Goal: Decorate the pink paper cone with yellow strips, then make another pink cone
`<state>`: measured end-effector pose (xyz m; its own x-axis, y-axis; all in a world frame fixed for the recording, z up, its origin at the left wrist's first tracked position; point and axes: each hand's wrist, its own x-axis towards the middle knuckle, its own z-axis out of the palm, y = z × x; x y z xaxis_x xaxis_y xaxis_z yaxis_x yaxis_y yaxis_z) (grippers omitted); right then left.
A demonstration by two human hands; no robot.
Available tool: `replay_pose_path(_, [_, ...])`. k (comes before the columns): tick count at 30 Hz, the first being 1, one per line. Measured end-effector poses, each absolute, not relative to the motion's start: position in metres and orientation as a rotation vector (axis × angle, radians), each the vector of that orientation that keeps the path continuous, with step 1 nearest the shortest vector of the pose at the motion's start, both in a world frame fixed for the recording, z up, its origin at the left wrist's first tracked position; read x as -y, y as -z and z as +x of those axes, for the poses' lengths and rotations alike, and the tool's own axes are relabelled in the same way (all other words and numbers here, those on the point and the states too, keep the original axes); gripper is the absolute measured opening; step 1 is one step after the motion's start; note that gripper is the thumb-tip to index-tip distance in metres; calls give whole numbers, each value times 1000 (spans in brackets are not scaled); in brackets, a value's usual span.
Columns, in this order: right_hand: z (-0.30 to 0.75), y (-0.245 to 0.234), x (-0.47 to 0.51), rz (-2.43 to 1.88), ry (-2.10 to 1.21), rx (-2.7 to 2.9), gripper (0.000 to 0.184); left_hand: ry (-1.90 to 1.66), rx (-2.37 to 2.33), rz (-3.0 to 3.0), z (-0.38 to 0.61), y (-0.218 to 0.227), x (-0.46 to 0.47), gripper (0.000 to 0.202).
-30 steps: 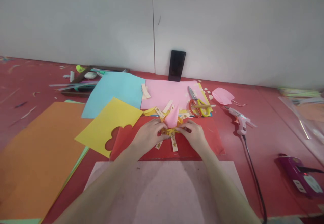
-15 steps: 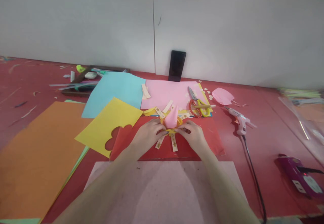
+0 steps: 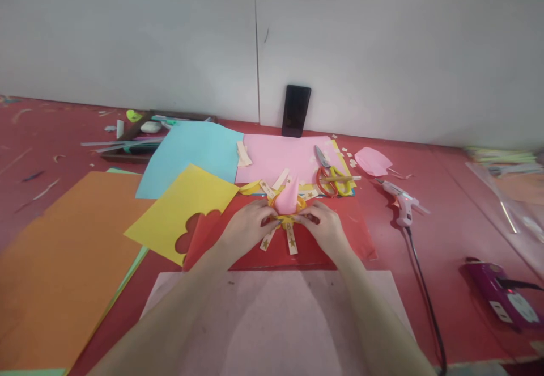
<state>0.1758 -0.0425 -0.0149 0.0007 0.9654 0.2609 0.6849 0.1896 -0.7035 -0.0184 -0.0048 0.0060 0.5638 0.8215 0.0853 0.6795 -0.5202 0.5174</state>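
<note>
A paper flower craft lies on red paper [image 3: 255, 254], with a pink paper petal [image 3: 288, 197] standing up from its yellow middle [image 3: 287, 220]. Cream paper strips [image 3: 292, 240] with gold stars fan out around it. My left hand [image 3: 250, 225] pinches the near left edge of the yellow part, thumb and fingers pressed together. On the opposite side, my right hand [image 3: 321, 223] pinches the near right edge the same way. Beyond the right hand lie scissors [image 3: 334, 180] with red and yellow handles. Part of the flower is hidden by my fingers.
A pink glue gun [image 3: 402, 200] with a black cord lies right, near a purple power strip [image 3: 504, 299]. Blue [image 3: 191, 157], yellow [image 3: 178, 211] and orange sheets [image 3: 63, 268] spread leftward. A phone [image 3: 296, 110] leans on the wall; behind the blue sheet sits a tool tray [image 3: 127, 152].
Both hands keep their pinch on the flower's yellow part, with hardly any movement. The whole view has shifted very slightly.
</note>
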Motion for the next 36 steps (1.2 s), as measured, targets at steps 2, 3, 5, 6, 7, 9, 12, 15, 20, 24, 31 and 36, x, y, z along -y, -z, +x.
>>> replay_pose_path(2, [176, 15, 42, -1560, -478, 1758, 18, -457, -1190, 2376, -18, -6, 5, 19])
replay_pose_path(3, [176, 15, 42, -1560, -469, 1764, 18, -460, -1178, 2380, -18, -7, 4, 19])
replay_pose_path(5, [177, 15, 43, -1559, -460, 1775, 17, -463, -1162, 2388, -18, -7, 4, 20])
replay_pose_path(6, [177, 15, 43, -1557, -460, 1779, 17, -467, -1162, 2393, -18, -7, 4, 20])
replay_pose_path(7, [177, 14, 43, -1555, -461, 1783, 17, -472, -1165, 2400, -18, -7, 4, 21])
replay_pose_path(9, [177, 14, 43, -1551, -459, 1788, 16, -471, -1166, 2414, -18, -6, 3, 22])
replay_pose_path(12, [176, 14, 43, -1548, -455, 1786, 15, -459, -1167, 2417, -19, -5, 2, 21])
replay_pose_path(15, [176, 15, 42, -1538, -460, 1779, 15, -450, -1177, 2395, -19, -5, 2, 19])
replay_pose_path(20, [176, 17, 42, -1517, -446, 1785, 14, -417, -1194, 2349, -19, -8, 3, 17])
replay_pose_path(24, [176, 18, 42, -1527, -435, 1780, 14, -388, -1218, 2353, -18, -10, 3, 18])
replay_pose_path(31, [176, 16, 42, -1534, -449, 1781, 16, -420, -1177, 2352, -18, -7, 3, 18])
replay_pose_path(36, [176, 15, 43, -1534, -457, 1785, 15, -437, -1175, 2361, -19, -6, 3, 18])
